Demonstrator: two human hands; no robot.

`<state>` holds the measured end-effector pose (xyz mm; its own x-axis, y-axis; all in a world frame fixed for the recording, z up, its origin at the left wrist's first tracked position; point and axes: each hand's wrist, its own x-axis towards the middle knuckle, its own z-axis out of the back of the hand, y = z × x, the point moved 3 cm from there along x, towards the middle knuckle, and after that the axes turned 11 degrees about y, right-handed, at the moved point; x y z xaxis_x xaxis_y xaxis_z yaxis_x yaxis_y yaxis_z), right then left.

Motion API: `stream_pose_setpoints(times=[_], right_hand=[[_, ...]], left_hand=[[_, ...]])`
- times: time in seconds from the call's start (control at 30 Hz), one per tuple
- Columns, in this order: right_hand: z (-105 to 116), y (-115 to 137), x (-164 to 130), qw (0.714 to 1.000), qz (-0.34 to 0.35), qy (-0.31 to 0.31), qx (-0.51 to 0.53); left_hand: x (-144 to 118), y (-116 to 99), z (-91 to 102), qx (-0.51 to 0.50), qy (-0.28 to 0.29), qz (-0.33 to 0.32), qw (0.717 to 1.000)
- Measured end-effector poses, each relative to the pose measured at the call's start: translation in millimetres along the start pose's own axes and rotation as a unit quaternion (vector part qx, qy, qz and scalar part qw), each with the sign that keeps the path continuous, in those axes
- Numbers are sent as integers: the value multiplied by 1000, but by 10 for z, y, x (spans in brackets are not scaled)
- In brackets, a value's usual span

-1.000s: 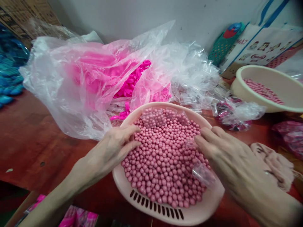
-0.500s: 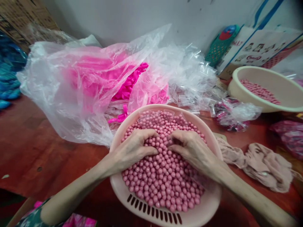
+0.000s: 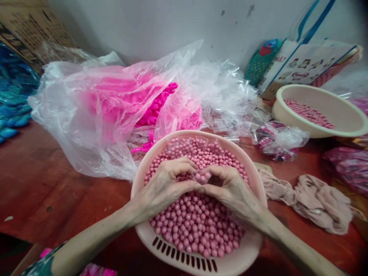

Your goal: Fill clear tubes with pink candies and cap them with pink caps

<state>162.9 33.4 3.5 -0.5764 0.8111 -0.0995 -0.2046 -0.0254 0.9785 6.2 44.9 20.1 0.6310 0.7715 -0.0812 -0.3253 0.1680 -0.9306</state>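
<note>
A pale pink plastic basket (image 3: 253, 245) full of round pink beads (image 3: 198, 226) stands before me. Over the beads, my left hand (image 3: 169, 178) and my right hand (image 3: 227, 184) meet at the thumbs. Between their closed fingers is a small clear plastic container (image 3: 201, 176) with a few pink beads in it; its lower part is hidden by my thumbs. Filled clear plastic pieces (image 3: 186, 146) lie on the beads at the basket's far side.
Behind the basket lies a clear bag (image 3: 77, 134) of bright pink plastic parts, beside a heap of clear plastic tubes (image 3: 227, 92). To the right are a cream bowl (image 3: 345, 115) with beads, a tied bag (image 3: 278, 140) and a beige cloth (image 3: 323, 203). Blue bagged items (image 3: 14, 99) sit left.
My hands, apart and low in the beads before, have come together and now hold the small clear container with beads in it. The view has shifted slightly.
</note>
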Motion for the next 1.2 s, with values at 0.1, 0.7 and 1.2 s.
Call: stream_pose_setpoints(times=[0.1,0.7,1.2], right_hand=[[40,8,-23,998,1,-1,-55],[244,190,-44,950,30,-23,-311],[25,116,-10,977,48,-85,-187]], left_hand=[[2,36,3,-59,1,35,998],[-181,219,45,226,10,40,973],[-126,138,51,153,9,19,988]])
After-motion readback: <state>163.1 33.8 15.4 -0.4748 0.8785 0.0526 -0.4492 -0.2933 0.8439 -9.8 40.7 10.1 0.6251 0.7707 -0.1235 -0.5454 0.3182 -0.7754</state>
